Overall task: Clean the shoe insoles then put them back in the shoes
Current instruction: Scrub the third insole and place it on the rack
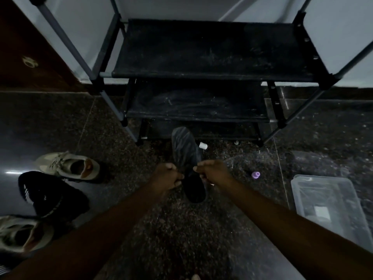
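The long dark grey shoe insole [184, 147] is held up between the two hands, above the dark speckled stone floor [181, 229]. The left hand [167, 176] pinches its left edge and the right hand [214, 172] pinches its right edge, both near its middle, with fingers curled on it. The hands are close together, with only the insole between them. One end of the insole sticks out past the hands and the other end points back at the person.

To the right of the right hand a clear plastic box [302, 188] lies on the floor. A small white flat thing [321, 212] is in it; the rest is too dim to tell. A little purple cap [255, 174] sits between the right hand and the box.

Well to the left of the left hand are a tan lace-up shoe [68, 165], a black thing with white stripes [46, 193] and a second tan shoe [22, 233]. It is too dark to see inside the shoes. Past the hands stands a black shoe rack [201, 53]
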`<action>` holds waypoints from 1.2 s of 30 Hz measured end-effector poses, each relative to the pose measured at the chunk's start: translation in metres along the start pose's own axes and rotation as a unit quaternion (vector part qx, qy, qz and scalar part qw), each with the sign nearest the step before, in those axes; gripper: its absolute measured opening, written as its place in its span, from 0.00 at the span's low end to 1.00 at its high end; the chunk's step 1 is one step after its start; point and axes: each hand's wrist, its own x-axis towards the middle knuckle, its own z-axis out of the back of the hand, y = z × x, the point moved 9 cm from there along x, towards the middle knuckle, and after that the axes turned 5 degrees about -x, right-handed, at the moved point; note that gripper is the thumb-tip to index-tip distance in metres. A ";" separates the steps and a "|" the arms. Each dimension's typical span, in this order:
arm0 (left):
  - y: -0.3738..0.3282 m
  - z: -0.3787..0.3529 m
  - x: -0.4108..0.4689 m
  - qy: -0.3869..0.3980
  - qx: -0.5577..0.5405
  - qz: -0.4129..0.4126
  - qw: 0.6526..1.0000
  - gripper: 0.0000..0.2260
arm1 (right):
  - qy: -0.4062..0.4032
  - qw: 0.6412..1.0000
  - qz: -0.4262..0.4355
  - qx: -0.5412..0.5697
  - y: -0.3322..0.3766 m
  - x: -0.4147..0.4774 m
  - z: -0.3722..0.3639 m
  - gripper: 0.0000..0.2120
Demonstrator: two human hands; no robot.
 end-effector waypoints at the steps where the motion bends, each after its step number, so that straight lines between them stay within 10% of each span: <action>1: -0.007 -0.005 -0.005 0.014 0.003 -0.009 1.000 0.14 | 0.003 1.000 0.008 0.005 0.004 -0.006 0.007 0.05; 5: -0.042 -0.032 -0.026 0.079 0.031 -0.042 0.996 0.06 | 0.016 0.998 0.051 0.031 0.028 -0.040 0.040 0.03; 9: -0.075 -0.074 -0.053 0.165 0.026 -0.062 0.984 0.30 | 0.008 0.994 0.085 0.062 0.052 -0.076 0.078 0.03; 13: -0.097 -0.120 -0.082 0.187 -0.052 -0.084 0.977 0.11 | -0.013 0.989 0.144 0.019 0.067 -0.098 0.118 0.04; 18: -0.088 -0.170 -0.098 0.232 -0.118 -0.027 0.965 0.18 | -0.042 0.984 0.173 0.023 0.066 -0.121 0.158 0.05; 36: -0.025 -0.299 -0.111 0.194 -0.076 0.024 0.978 0.17 | -0.190 0.970 0.145 -0.041 -0.032 -0.156 0.289 0.06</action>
